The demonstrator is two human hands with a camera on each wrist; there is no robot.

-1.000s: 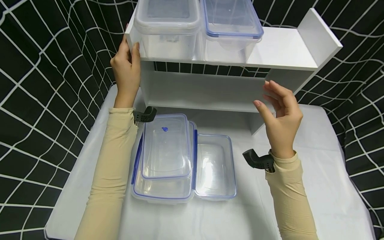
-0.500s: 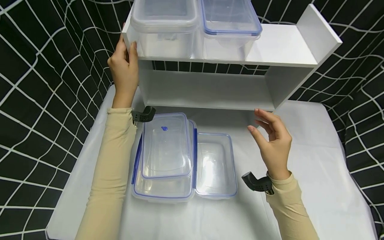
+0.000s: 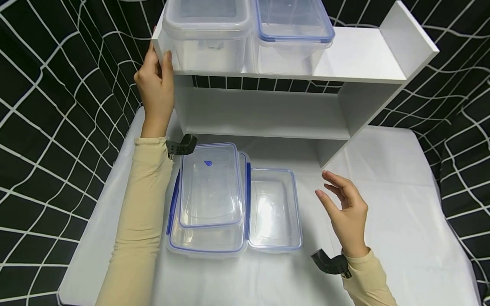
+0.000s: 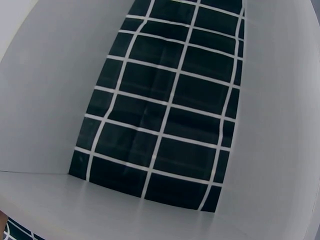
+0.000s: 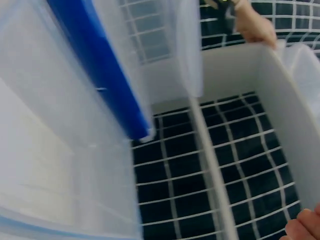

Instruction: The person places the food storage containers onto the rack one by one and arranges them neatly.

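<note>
Shelf [image 3: 367, 55] is gripped at its upper left side panel by the left hand [image 3: 156, 93] — thumb on the near side, fingers bent round the outer edge, probably so the unit is steadied. Nothing is held by the right hand [image 3: 346, 212]: fingers loosely bent, thumb well apart, a wide gap left between. It is seen over the white cloth [image 3: 405, 212], just beside the shelf's lower right corner; contact can't be told.

Two clear tubs are borne side by side on the top board: a pale-lidded tub [image 3: 208, 46] at the left end, a blue-rimmed tub [image 3: 294, 25] next to it, likely pushed together so they're stopped by the end panel. Below, in front of the shelf, a wide box [image 3: 206, 243] with blue side clips is topped by a smaller lid [image 3: 212, 187], laid flat and off-centre — rested there rather than fastened, apparently. A clear box [image 3: 273, 208] is set right alongside, probably uncovered.
</note>
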